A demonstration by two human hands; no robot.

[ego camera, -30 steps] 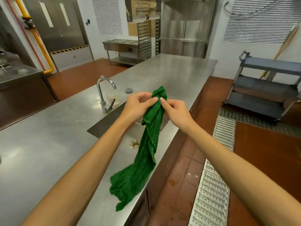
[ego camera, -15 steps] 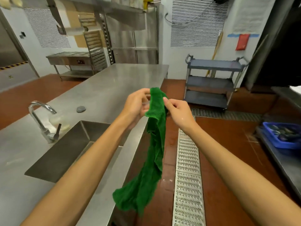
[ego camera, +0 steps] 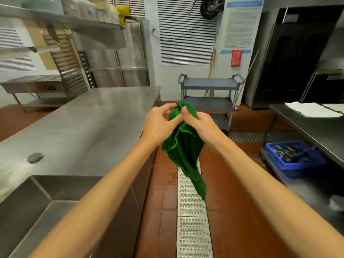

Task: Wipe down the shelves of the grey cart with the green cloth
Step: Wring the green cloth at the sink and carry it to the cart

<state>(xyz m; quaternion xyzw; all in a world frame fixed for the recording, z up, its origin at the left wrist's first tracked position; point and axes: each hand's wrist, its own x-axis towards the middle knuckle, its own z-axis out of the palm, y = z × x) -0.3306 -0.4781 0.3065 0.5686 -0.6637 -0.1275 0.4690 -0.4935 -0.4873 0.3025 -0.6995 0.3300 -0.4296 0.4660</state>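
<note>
Up front, the left hand [ego camera: 159, 123] and right hand [ego camera: 200, 125] both pinch the bunched top of the green terry cloth [ego camera: 183, 148], which hangs below them over the floor. Beyond the hands stands the grey three-shelf plastic cart [ego camera: 209, 83]; the steel tabletop [ego camera: 89, 123] lies left.

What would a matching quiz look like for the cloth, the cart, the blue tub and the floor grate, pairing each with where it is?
Things:
1 green cloth
2 grey cart
3 blue tub
4 floor grate

Places:
A low on the right
B at the far end of the aisle
C gripped by left hand and right hand
D underfoot, along the aisle

Pairs: 1-C, 2-B, 3-A, 4-D
</note>
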